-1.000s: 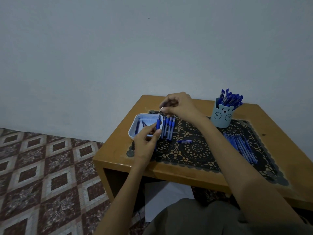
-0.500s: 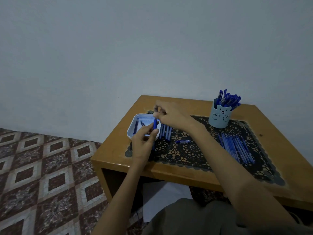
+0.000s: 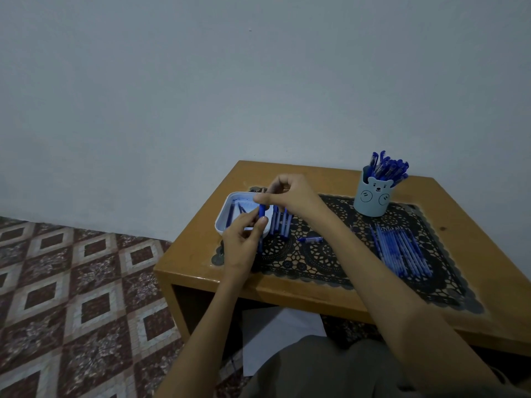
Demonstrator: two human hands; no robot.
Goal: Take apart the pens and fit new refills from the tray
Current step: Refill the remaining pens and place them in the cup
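I am watching one blue pen (image 3: 262, 211) standing upright over the single white tray (image 3: 223, 214), my left hand (image 3: 242, 244) pinching its lower part and my right hand (image 3: 290, 196) pinching its top. About four pens (image 3: 281, 222) are lying just beside the tray, which is sitting near the table (image 3: 201, 254) edge. Bare mat (image 3: 330, 259) is lying open toward the one cup (image 3: 372, 199). A second ago the right hand was higher.

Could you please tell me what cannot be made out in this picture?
Head view throughout.
Upper end of the pen: covered by the right hand.
Its lower part: behind the left hand.
What lies in the tray: too small and dim, partly behind the left hand.
Pens in the cup: too small to count.
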